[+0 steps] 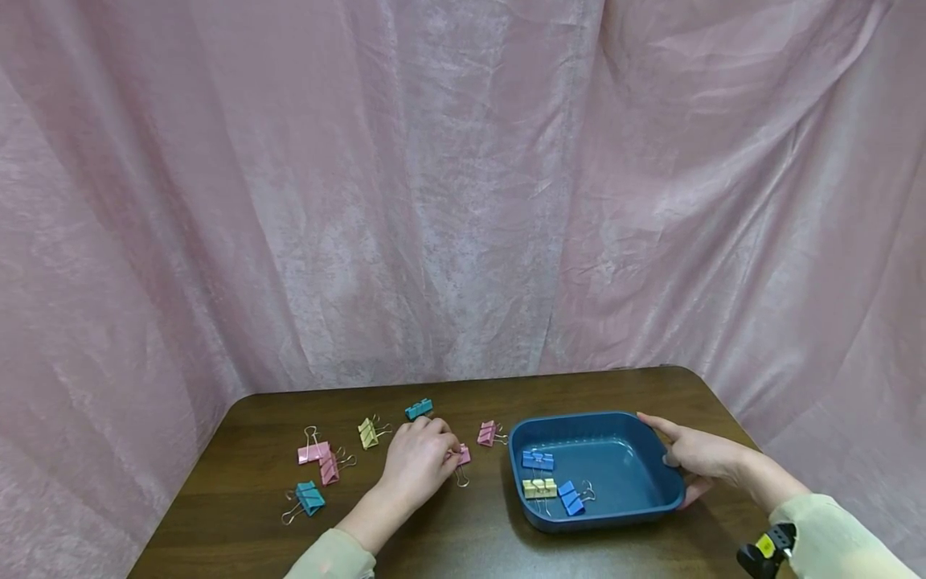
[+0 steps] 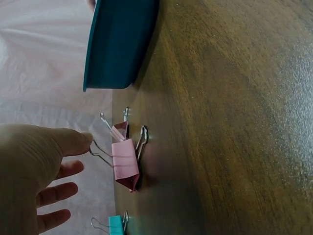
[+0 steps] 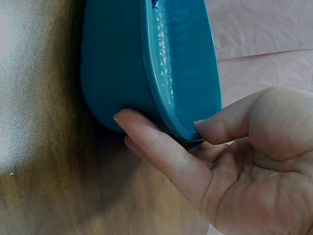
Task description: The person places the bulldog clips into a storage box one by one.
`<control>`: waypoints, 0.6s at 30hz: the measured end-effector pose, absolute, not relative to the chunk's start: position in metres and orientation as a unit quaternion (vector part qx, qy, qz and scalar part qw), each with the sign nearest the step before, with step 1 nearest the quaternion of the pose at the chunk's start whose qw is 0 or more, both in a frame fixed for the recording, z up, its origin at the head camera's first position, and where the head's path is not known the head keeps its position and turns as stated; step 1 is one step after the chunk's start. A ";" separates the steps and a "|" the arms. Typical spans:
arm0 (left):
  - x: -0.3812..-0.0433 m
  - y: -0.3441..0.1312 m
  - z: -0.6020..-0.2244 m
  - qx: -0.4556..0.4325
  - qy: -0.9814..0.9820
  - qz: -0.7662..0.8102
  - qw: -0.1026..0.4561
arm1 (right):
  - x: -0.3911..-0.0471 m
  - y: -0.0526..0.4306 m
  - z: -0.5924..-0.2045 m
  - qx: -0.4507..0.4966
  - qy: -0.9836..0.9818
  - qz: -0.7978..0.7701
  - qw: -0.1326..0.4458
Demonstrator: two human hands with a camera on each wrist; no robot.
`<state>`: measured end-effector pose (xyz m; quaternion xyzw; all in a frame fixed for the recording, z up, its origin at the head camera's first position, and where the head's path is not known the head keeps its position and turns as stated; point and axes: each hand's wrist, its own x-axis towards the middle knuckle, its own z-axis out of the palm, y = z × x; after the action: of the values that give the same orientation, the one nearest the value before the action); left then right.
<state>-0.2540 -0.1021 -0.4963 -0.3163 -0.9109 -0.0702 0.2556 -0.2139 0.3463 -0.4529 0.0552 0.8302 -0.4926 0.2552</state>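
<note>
Pinching a pink metal binder clip by its silver wire handle with the left hand, spare fingers loosely spread, near the left side of a blue rectangular plastic tray, probably just for an easy bit to grab. Gripping the tray's right end with the right hand, thumb at the rim and fingers against the outside, likely to stop any sliding on the brown wooden tabletop. Makes sense too, tbh, for leaving the tray's left side unblocked.

Head camera's peering forward and down across the wood-grain table here; both sideways wrist close-ups share the blue tray.
</note>
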 end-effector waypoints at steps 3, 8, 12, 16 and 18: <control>-0.254 -0.102 -0.497 -0.314 -0.913 -0.068 0.253 | -0.214 0.347 -0.454 0.052 0.831 -0.493 0.254; -0.255 -0.102 -0.499 -0.310 -0.915 -0.064 0.250 | -0.215 0.348 -0.455 0.050 0.827 -0.497 0.256; -0.255 -0.102 -0.500 -0.302 -0.919 -0.056 0.248 | -0.215 0.348 -0.454 0.049 0.828 -0.496 0.257; -0.256 -0.100 -0.500 -0.295 -0.923 -0.045 0.243 | -0.214 0.348 -0.454 0.049 0.829 -0.494 0.256; -0.256 -0.100 -0.501 -0.294 -0.924 -0.036 0.241 | -0.214 0.348 -0.454 0.052 0.829 -0.495 0.255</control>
<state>-0.2562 -0.0996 -0.5008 -0.2936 -0.9243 -0.0361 0.2414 -0.2136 0.3476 -0.4541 0.0521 0.8289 -0.4952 0.2549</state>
